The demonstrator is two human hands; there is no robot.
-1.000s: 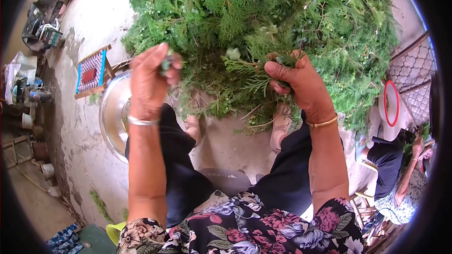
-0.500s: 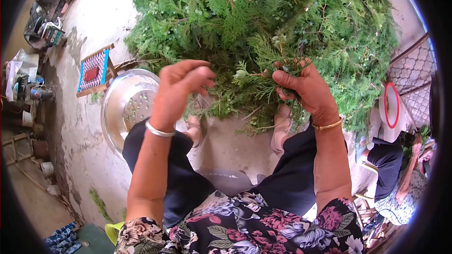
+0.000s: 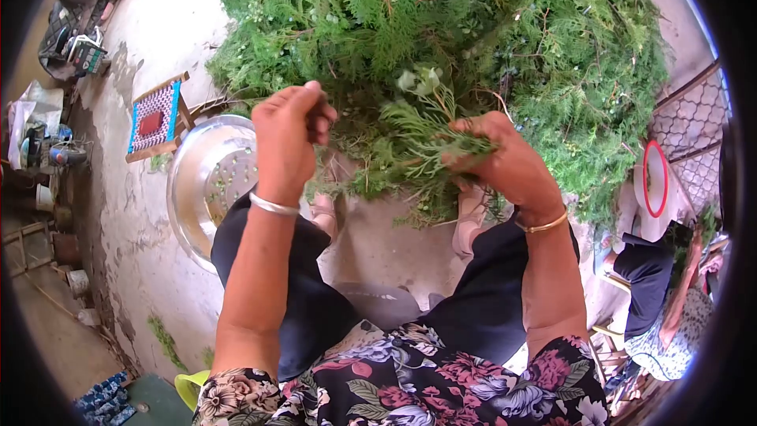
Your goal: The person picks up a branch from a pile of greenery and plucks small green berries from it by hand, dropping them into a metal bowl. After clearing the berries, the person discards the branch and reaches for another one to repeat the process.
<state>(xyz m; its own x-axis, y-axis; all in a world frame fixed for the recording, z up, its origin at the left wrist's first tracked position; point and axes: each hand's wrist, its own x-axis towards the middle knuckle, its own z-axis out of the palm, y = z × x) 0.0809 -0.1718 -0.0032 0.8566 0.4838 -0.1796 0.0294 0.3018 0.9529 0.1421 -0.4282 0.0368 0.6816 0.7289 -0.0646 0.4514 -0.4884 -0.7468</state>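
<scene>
The right hand (image 3: 511,159) was closed around a green twig (image 3: 416,128), over the near edge of the leafy pile (image 3: 473,24). The left hand (image 3: 285,136) was half curled; its content could not be seen.

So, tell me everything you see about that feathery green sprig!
The feathery green sprig has fern-like leaves, thin yellowish-brown stems and pale green lumps near its upper tip. The bare right hand grips one end; the rest fans out leftward in front of the big leafy green heap. I can't tell whether they touch.
</scene>
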